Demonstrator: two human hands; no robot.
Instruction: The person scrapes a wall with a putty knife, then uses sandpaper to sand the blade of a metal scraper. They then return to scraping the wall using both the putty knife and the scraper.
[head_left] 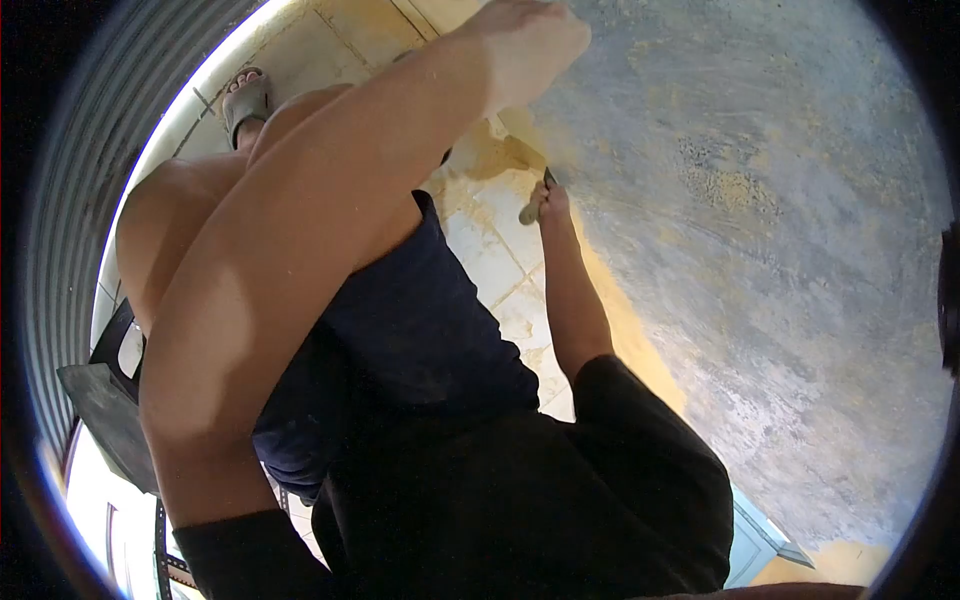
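My right hand (550,202) is closed round the handle of a scraper (528,213), low beside the grey-blue wall (740,230). The scraper's wide blade points up and left, next to the wall's yellowish lower edge. My left forearm crosses the view from the lower left to the top. My left hand (535,50) is near the wall at the top edge; its fingers are too poorly seen to tell whether they are open or closed, or whether they hold anything.
Beneath me is a tiled floor (490,262) with yellowish stains. My bent knees and a sandalled foot (246,105) are at the left, by corrugated metal (75,210). A grey panel (105,415) stands lower left, and a light blue object (750,545) lies lower right.
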